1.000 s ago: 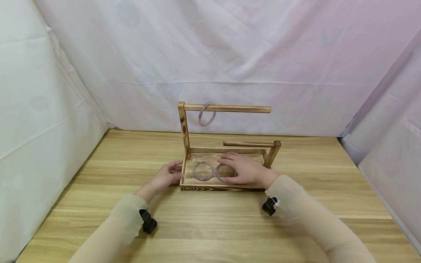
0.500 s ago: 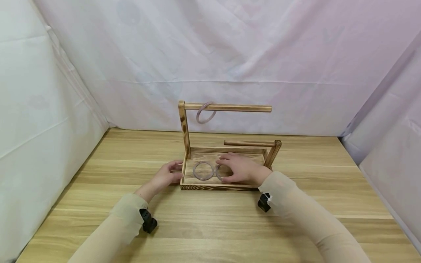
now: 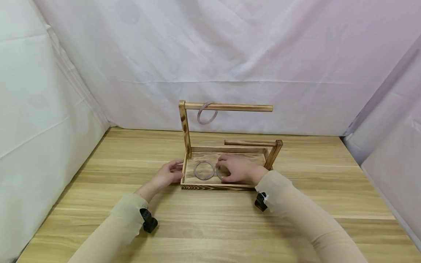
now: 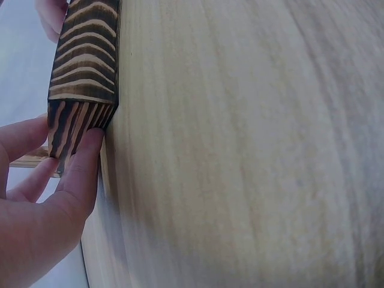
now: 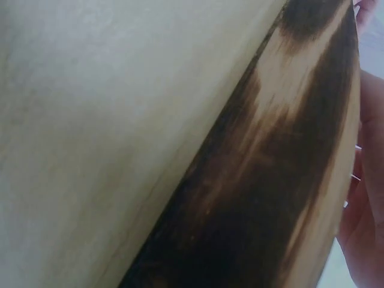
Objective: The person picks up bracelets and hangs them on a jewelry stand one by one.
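Observation:
A wooden tray stand [image 3: 210,187] sits on the table, with one pale purple bangle [image 3: 198,116] hanging from its upper bar. Another bangle [image 3: 204,179] lies flat in the tray. Touching or nearly touching it on the right is a further bangle [image 3: 217,174], mostly covered by my right hand [image 3: 240,169]. Bent fingers and thumb stand apart over that bangle; whether they pinch it is hidden. My left hand [image 3: 166,174] touches the tray's left end; in the left wrist view its fingertips [image 4: 90,141] rest on the striped wood.
The long upper bar [image 3: 246,107] points right from a tall left post [image 3: 185,131]. A shorter lower bar [image 3: 246,143] points left from the right post [image 3: 273,155], above my right hand. White cloth [image 3: 230,47] hangs behind the wooden table [image 3: 197,223].
My right hand has shifted slightly left and covers more of the right bangle. The hanging bangle has swung a little. My left hand has stayed at the tray's end.

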### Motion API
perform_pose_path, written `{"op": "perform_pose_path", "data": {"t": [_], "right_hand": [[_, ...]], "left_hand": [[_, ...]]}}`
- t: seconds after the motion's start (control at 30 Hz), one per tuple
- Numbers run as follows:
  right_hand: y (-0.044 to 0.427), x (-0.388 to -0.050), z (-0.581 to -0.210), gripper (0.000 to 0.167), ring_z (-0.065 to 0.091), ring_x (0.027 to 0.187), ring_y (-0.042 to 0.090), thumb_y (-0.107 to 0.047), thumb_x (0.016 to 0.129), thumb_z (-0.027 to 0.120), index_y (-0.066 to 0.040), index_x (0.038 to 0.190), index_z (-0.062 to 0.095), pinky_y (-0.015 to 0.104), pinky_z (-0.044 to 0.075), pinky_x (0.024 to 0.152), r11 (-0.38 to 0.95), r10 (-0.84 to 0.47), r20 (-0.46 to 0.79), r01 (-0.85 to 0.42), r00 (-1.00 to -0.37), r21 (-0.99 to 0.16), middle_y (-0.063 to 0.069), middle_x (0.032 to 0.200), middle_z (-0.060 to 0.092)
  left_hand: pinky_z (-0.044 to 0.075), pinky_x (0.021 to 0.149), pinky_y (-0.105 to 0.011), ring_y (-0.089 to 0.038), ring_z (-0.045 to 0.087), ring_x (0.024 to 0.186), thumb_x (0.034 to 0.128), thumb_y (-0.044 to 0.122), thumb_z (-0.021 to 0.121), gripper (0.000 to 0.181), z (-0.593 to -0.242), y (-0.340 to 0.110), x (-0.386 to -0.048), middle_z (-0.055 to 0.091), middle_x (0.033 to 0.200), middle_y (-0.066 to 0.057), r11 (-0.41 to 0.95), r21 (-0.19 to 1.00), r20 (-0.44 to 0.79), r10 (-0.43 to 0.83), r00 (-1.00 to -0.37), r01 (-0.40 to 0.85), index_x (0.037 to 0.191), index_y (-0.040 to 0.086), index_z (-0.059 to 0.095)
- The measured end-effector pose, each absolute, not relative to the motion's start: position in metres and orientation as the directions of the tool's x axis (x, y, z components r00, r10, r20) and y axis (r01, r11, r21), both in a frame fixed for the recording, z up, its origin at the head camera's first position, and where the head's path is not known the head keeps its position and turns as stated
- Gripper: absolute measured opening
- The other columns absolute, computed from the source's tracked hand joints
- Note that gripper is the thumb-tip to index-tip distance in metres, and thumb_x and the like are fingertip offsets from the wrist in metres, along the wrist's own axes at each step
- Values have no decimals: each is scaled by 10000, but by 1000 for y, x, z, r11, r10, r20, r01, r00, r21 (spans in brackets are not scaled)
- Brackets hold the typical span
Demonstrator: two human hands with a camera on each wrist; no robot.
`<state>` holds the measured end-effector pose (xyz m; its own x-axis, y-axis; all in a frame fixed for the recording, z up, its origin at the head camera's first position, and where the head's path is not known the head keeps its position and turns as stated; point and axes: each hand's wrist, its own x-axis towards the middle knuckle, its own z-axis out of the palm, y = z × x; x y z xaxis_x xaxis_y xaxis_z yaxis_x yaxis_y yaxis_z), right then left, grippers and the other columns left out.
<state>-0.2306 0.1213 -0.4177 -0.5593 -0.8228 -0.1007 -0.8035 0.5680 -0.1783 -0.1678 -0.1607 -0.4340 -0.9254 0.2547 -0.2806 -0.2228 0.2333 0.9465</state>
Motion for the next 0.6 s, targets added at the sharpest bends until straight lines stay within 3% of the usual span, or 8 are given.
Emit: {"op": "perform_pose_path", "data": {"t": [0.6], "right_hand": [[115, -231, -417, 473, 549, 994, 137, -351, 805, 691, -125, 1211, 603, 317, 501, 862, 598, -801, -171, -780, -574, -183, 16, 1129, 581]], "left_hand": [[526, 929, -390, -431, 441, 1255, 925, -29, 487, 555, -434, -161, -168, 372, 1389, -321, 241, 944, -286, 253, -924, -226, 1436, -51, 272]]}}
